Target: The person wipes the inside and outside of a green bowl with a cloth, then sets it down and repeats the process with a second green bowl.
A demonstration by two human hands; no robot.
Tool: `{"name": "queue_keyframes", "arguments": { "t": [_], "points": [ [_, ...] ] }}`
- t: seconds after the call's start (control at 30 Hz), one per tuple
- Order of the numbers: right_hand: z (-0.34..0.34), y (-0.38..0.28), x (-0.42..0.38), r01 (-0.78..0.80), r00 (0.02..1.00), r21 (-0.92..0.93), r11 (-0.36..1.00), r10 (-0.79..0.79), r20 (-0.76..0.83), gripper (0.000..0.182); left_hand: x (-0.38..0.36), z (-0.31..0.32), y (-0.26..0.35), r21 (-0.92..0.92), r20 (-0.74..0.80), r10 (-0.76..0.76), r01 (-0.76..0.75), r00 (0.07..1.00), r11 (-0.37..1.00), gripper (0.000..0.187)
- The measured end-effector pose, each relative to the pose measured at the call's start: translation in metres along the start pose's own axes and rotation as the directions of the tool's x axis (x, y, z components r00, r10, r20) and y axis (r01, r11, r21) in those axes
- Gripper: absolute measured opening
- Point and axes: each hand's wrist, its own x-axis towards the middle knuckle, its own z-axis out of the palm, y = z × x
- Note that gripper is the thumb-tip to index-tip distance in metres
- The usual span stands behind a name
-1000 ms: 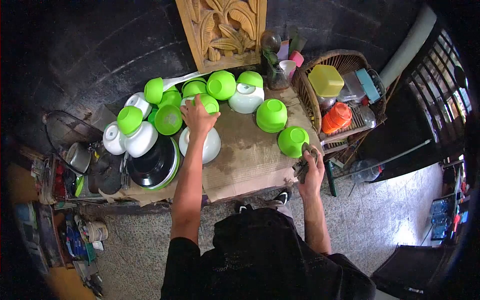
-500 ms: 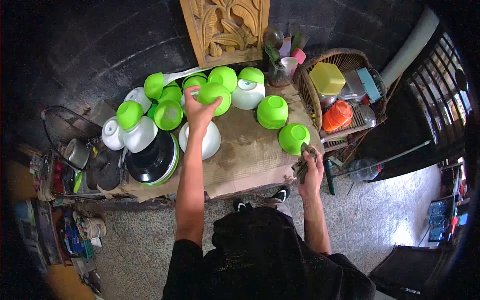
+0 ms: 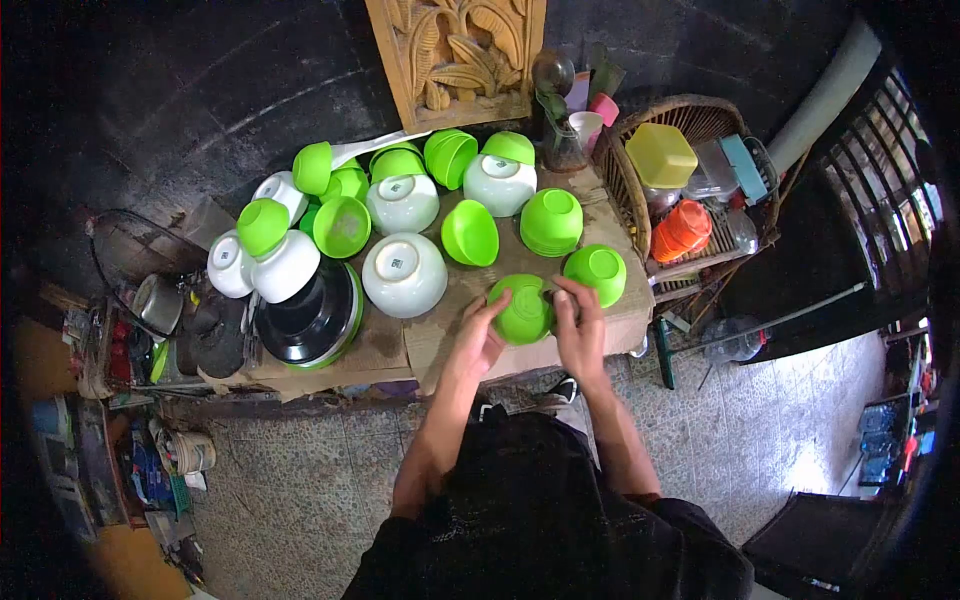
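Note:
My left hand (image 3: 478, 338) grips a small green bowl (image 3: 522, 312) by its left side, above the table's front edge. At the bowl's right rim, my right hand (image 3: 582, 332) has its fingers closed. A dark bit of cloth (image 3: 549, 297) shows by those fingertips; most of it is hidden. Just behind the right hand sits an upturned green bowl (image 3: 597, 272), with an upturned green stack (image 3: 551, 222) farther back. Another green bowl (image 3: 470, 232) lies tilted behind the held one. To the left stands an upturned white bowl (image 3: 404, 275).
Cardboard (image 3: 432, 345) covers the table. More green and white bowls crowd its back left, beside a black bowl stack (image 3: 307, 315). A wicker basket (image 3: 625, 185) with plastic containers stands at the right. A carved wooden panel (image 3: 455, 60) leans at the back.
My left hand has come forward and right from the back bowls, bringing a green bowl. My right hand has moved left to meet it. A tilted green bowl now lies mid-table.

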Motion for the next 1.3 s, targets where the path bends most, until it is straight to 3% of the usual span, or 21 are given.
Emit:
{"name": "queue_keyframes", "arguments": {
  "t": [0.07, 0.33, 0.4, 0.77, 0.83, 0.9, 0.97, 1.03, 1.17, 1.3],
  "points": [
    [0.008, -0.013, 0.001, 0.26, 0.965, -0.415, 0.872, -0.249, 0.082, 0.031, -0.004, -0.001, -0.006, -0.094, -0.011, 0.018, -0.019, 1.0, 0.995, 0.04],
    [0.018, -0.026, -0.005, 0.405, 0.914, -0.458, 0.792, -0.343, 0.216, 0.037, -0.003, -0.013, -0.016, -0.19, 0.001, 0.083, -0.081, 0.997, 0.978, 0.041],
    [0.022, -0.022, -0.007, 0.507, 0.862, -0.454, 0.732, -0.428, 0.272, 0.037, 0.0, -0.011, -0.017, -0.18, 0.002, 0.087, -0.085, 0.996, 0.98, 0.043],
    [0.02, -0.014, -0.006, 0.503, 0.864, -0.436, 0.746, -0.426, 0.269, 0.037, -0.001, -0.007, -0.014, -0.199, -0.059, 0.069, -0.08, 0.996, 0.977, 0.041],
    [0.018, -0.016, -0.011, 0.585, 0.807, -0.42, 0.694, -0.447, 0.386, 0.039, 0.004, -0.018, -0.016, -0.219, -0.063, 0.063, -0.076, 0.996, 0.973, 0.039],
    [0.015, -0.019, -0.015, 0.619, 0.779, -0.391, 0.681, -0.47, 0.415, 0.039, 0.006, -0.025, -0.012, -0.291, 0.007, 0.003, -0.001, 1.0, 0.957, 0.038],
    [0.013, -0.021, -0.014, 0.657, 0.744, -0.357, 0.664, -0.497, 0.446, 0.039, 0.004, -0.019, -0.009, -0.301, -0.004, 0.021, -0.022, 1.0, 0.954, 0.039],
    [0.011, -0.021, -0.011, 0.577, 0.815, -0.338, 0.744, -0.494, 0.303, 0.038, -0.004, -0.008, -0.003, -0.312, -0.019, 0.043, -0.046, 0.999, 0.949, 0.04],
    [0.012, -0.023, 0.006, 0.467, 0.882, -0.416, 0.781, -0.446, 0.153, 0.039, -0.008, -0.001, -0.004, -0.216, -0.043, 0.054, -0.062, 0.998, 0.975, 0.036],
    [0.021, -0.03, 0.01, 0.508, 0.861, -0.451, 0.734, -0.445, 0.246, 0.04, -0.005, -0.008, -0.019, -0.152, -0.063, 0.062, -0.071, 0.996, 0.986, 0.035]
  ]
}}
